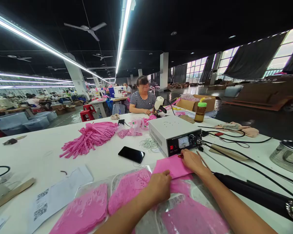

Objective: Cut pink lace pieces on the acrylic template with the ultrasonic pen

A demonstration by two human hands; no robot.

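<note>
A flat pink fabric piece (pixel 170 166) lies in front of the grey control box, spread between both hands. My left hand (pixel 160 187) is closed in a pinch at its lower left edge. At the upper right corner of the same piece, my right hand (pixel 192 160) has its fingers closed on the cloth. A small reddish-brown item shows at those fingertips, too small to name. Beneath and around my forearms are stacks of pink lace-edged fabric pieces (pixel 84 208) in clear plastic trays (pixel 109 187). Another pink stack (pixel 192 216) sits partly under plastic between my arms.
A control box (pixel 174 125) with cables, a black phone (pixel 131 154) and a pile of pink straps (pixel 92 136) are on the white table. A black tool handle (pixel 249 191) lies right; a paper sheet (pixel 61 191) lies left. A co-worker (pixel 143 97) sits opposite.
</note>
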